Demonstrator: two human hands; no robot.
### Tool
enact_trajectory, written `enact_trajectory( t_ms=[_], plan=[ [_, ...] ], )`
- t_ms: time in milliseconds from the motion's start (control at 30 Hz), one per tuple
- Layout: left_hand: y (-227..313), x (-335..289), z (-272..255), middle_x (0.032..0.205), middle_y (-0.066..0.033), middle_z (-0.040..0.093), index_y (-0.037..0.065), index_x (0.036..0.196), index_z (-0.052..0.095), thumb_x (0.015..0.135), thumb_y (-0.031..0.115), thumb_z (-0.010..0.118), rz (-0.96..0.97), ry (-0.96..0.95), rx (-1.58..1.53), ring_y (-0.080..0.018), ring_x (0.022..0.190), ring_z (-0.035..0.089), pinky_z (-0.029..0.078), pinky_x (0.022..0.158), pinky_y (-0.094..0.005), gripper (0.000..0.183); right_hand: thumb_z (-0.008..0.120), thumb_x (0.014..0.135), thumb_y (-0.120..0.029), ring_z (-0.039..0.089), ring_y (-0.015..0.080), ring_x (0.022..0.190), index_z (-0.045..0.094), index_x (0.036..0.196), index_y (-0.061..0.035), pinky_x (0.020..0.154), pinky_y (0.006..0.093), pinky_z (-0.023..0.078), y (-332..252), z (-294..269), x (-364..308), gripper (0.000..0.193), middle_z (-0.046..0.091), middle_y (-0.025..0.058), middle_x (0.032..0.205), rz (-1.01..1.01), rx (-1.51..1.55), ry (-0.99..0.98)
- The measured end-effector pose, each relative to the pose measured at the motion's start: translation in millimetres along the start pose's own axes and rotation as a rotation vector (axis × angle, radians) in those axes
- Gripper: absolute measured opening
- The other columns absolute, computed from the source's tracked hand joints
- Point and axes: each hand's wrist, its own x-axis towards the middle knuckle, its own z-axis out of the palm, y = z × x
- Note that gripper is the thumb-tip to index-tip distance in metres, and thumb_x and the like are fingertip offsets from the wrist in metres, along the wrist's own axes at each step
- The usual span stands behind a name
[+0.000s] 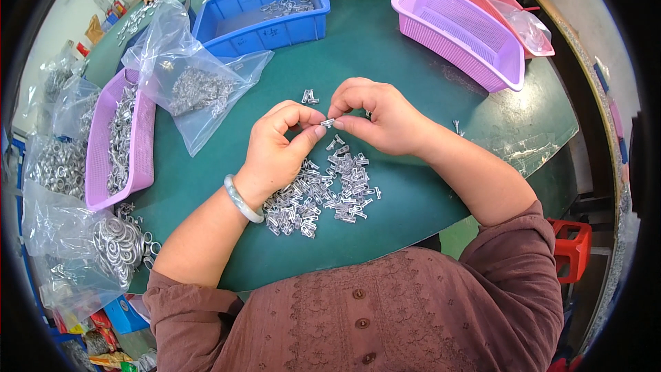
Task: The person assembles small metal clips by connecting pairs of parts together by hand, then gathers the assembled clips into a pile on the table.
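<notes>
Green desk (410,196) fills most of the view, with a blue bin (275,34) toward its far edge and a purple basket (144,138) along its left edge. Over the middle, I have the left hand (273,146) and right hand (382,118) almost meeting, each pinching thumb to forefinger on one small metal piece (328,123). It sits just beyond a loose pile (354,186) of similar pieces lying toward the near edge; whether it is one part or two joined, I cannot tell.

To do this well, I would make both pinches light and square to the piece, steady it with the left, leave fine turns to the right, and work clear of the pile so nothing snags.

Both arms reach from the near edge, elbows wide. The left forearm (200,241) slants up steeply, a pale bracelet (239,200) at its wrist; the right forearm (475,172) lies flatter, angling leftward, with that hand's fingers bent.
</notes>
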Motion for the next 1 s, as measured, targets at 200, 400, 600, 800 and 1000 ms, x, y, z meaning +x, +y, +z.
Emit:
enact_trajectory(
  t_ms=[200,400,600,800,1000],
  plan=[
    [1,0,-1,0.080,-0.0022,0.058,0.002,0.084,0.063,0.077,0.001,0.068,0.082,-0.045,0.119,-0.0115,0.074,0.053,0.043,0.068,-0.0241,0.009,0.064,0.075,-0.003,0.058,0.0294,0.083,0.062,0.085,-0.0032,0.072,0.0374,0.048,6,-5,1,0.011,0.061,0.0113,0.084,-0.041,-0.095,0.035],
    [-1,0,-1,0.081,-0.0052,0.060,0.004,0.084,0.064,0.076,0.002,0.068,0.246,-0.214,0.251,-0.0184,0.077,0.055,0.044,0.069,-0.0292,0.010,0.063,0.077,-0.004,0.055,0.0281,0.084,0.063,0.085,-0.0034,0.075,0.0371,0.046,24,-27,0,0.008,0.059,0.0095,0.086,0.048,-0.523,0.058],
    [-1,-1,-1,0.079,-0.0053,0.060,0.004,0.084,0.066,0.076,0.003,0.067,0.254,-0.226,0.251,-0.0192,0.075,0.054,0.044,0.068,-0.0305,0.008,0.062,0.078,-0.013,0.053,0.0289,0.090,0.068,0.082,-0.0074,0.081,0.0395,0.044,25,-24,0,0.009,0.058,0.0085,0.087,0.156,-0.621,-0.039],
    [-1,-1,0,0.077,-0.0053,0.060,0.003,0.082,0.066,0.078,0.005,0.066,0.220,-0.167,0.291,-0.0190,0.073,0.054,0.044,0.067,-0.0304,0.004,0.062,0.078,-0.012,0.053,0.0274,0.092,0.068,0.082,-0.0080,0.083,0.0388,0.043,30,-18,-2,0.009,0.058,0.0077,0.087,0.188,-0.671,-0.065],
    [-4,0,-1,0.078,-0.0061,0.061,0.003,0.082,0.066,0.079,0.006,0.065,0.172,-0.141,0.343,-0.0193,0.074,0.056,0.044,0.067,-0.0305,0.004,0.062,0.077,-0.008,0.053,0.0282,0.085,0.065,0.081,-0.0038,0.079,0.0376,0.043,32,-13,-1,0.006,0.058,0.0079,0.085,0.057,-0.548,-0.019]
  ],
)
